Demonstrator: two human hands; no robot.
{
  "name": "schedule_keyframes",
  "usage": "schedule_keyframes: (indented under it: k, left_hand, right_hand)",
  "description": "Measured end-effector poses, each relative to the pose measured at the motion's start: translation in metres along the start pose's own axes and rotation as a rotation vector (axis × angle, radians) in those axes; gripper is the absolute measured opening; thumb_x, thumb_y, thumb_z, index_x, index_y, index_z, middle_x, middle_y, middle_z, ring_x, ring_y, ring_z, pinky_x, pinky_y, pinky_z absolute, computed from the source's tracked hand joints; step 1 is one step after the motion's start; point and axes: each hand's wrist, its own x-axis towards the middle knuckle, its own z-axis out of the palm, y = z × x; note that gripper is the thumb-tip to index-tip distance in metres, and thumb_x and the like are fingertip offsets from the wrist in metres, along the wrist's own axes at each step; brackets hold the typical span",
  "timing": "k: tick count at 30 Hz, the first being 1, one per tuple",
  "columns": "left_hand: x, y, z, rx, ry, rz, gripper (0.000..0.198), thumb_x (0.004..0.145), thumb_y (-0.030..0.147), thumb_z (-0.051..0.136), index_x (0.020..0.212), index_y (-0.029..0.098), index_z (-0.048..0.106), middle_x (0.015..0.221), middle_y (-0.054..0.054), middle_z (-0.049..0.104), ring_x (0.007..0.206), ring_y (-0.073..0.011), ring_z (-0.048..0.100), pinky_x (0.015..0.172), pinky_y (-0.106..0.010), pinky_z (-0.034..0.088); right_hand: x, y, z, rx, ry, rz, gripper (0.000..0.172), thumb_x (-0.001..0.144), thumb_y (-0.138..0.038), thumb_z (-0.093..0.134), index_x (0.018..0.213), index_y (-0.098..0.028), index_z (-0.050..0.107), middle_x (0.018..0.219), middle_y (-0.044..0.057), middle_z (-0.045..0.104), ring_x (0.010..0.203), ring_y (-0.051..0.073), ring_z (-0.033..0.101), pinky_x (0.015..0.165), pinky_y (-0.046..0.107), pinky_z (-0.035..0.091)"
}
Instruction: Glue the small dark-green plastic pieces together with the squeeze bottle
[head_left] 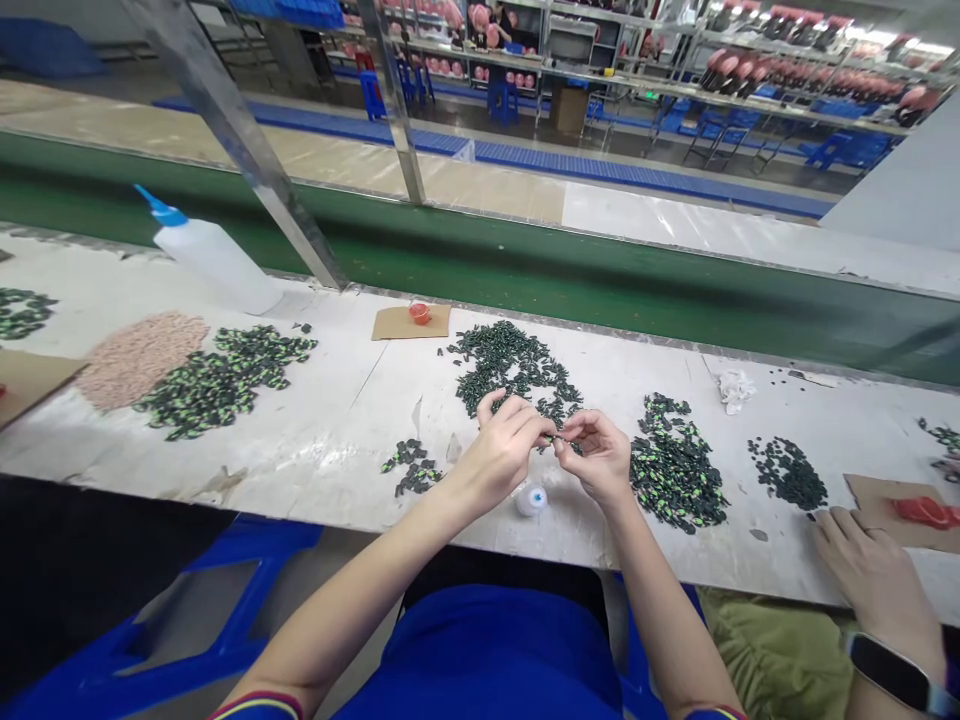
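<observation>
From the left: a pink heap (142,358), a bottle (214,262), then my left hand (504,445) pinching a small dark piece (553,437) above the table (322,440) in front of me, my right hand (602,455) gripping it too, a green-flecked pile (676,472) beside that, and a co-worker's hand (874,570) further along

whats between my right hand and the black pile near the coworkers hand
A pile of green-marked dark pieces lies between them in the head view.

Factory workshop: long workbench (322,420) heaped with loose small parts (499,350). Beyond workbench: blue stools (373,95), metal shelves (637,83) lined with pink-and-black goods (724,68).
</observation>
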Motion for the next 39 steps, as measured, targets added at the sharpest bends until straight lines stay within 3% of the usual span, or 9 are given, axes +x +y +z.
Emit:
schedule_keyframes:
  k: [13,19,21,25,29,32,34,37,39]
  left_hand:
    - [-0.002,-0.004,0.014,0.045,0.025,0.071,0.023,0.092,0.006,0.04,0.088,0.016,0.06,0.077,-0.003,0.067,0.085,-0.0162,0.057,0.097,-0.038,0.029]
    - [0.0,-0.016,0.026,-0.144,-0.161,-0.036,0.018,0.091,0.012,0.049,0.094,0.02,0.065,0.086,-0.002,0.071,0.09,-0.0169,0.06,0.101,-0.041,0.031]
    - [-0.001,-0.021,0.027,-0.206,-0.232,-0.079,0.021,0.089,0.013,0.052,0.104,0.022,0.064,0.093,-0.003,0.072,0.096,-0.0176,0.06,0.102,-0.043,0.032]
    - [-0.01,-0.038,0.009,-0.195,-0.28,-0.217,0.034,0.087,0.016,0.056,0.12,0.024,0.058,0.114,-0.006,0.068,0.113,-0.0211,0.054,0.101,-0.045,0.034]
    - [-0.038,-0.068,-0.028,0.001,-0.279,-0.458,0.022,0.086,0.016,0.054,0.104,0.02,0.066,0.105,-0.008,0.071,0.105,-0.0259,0.059,0.091,-0.046,0.039]
    - [-0.062,-0.089,-0.047,0.183,-0.264,-0.554,0.021,0.081,0.011,0.052,0.089,0.02,0.07,0.091,-0.01,0.072,0.095,-0.0287,0.061,0.082,-0.044,0.04]
    - [-0.074,-0.098,-0.053,0.241,-0.3,-0.545,0.023,0.078,0.008,0.051,0.081,0.02,0.07,0.084,-0.01,0.073,0.091,-0.0292,0.062,0.077,-0.042,0.041]
    - [-0.085,-0.103,-0.053,0.261,-0.389,-0.509,0.023,0.075,0.008,0.051,0.075,0.021,0.07,0.079,-0.009,0.072,0.085,-0.0288,0.063,0.072,-0.04,0.043]
    - [-0.088,-0.104,-0.051,0.26,-0.41,-0.488,0.023,0.076,0.01,0.05,0.075,0.021,0.07,0.078,-0.009,0.071,0.081,-0.0274,0.063,0.07,-0.039,0.046]
  right_hand:
    - [0.0,0.007,-0.005,0.084,0.042,0.08,0.038,0.059,-0.048,0.08,0.079,-0.022,0.061,0.059,-0.003,0.058,0.053,0.012,0.057,0.055,0.027,0.052]
    - [0.004,0.003,-0.017,-0.069,-0.047,0.1,0.029,0.063,-0.046,0.077,0.071,-0.02,0.065,0.066,0.001,0.062,0.059,0.014,0.06,0.056,0.029,0.053]
    - [0.003,-0.001,-0.027,-0.158,-0.044,0.119,0.026,0.065,-0.042,0.076,0.072,-0.02,0.067,0.067,0.002,0.065,0.061,0.016,0.061,0.058,0.03,0.053]
    - [-0.006,-0.007,-0.064,-0.463,0.264,0.1,0.022,0.068,-0.039,0.07,0.077,-0.019,0.067,0.075,0.006,0.069,0.069,0.021,0.065,0.068,0.038,0.054]
    - [-0.017,-0.002,-0.112,-0.915,0.47,0.027,0.024,0.071,-0.041,0.061,0.076,-0.018,0.067,0.076,0.01,0.069,0.075,0.026,0.062,0.079,0.048,0.05]
    - [-0.022,0.005,-0.132,-1.154,0.431,-0.13,0.029,0.076,-0.045,0.054,0.073,-0.019,0.067,0.076,0.013,0.067,0.094,0.033,0.057,0.089,0.053,0.043]
    - [-0.025,0.007,-0.131,-1.218,0.403,-0.208,0.029,0.08,-0.045,0.053,0.078,-0.019,0.068,0.08,0.013,0.068,0.1,0.034,0.055,0.092,0.054,0.04]
    - [-0.035,0.001,-0.109,-1.174,0.284,-0.271,0.028,0.081,-0.044,0.059,0.094,-0.02,0.068,0.095,0.012,0.068,0.106,0.032,0.053,0.094,0.054,0.04]
    - [-0.044,-0.004,-0.084,-1.056,0.046,-0.256,0.036,0.078,-0.047,0.065,0.105,-0.023,0.065,0.101,0.011,0.068,0.109,0.032,0.052,0.092,0.053,0.043]
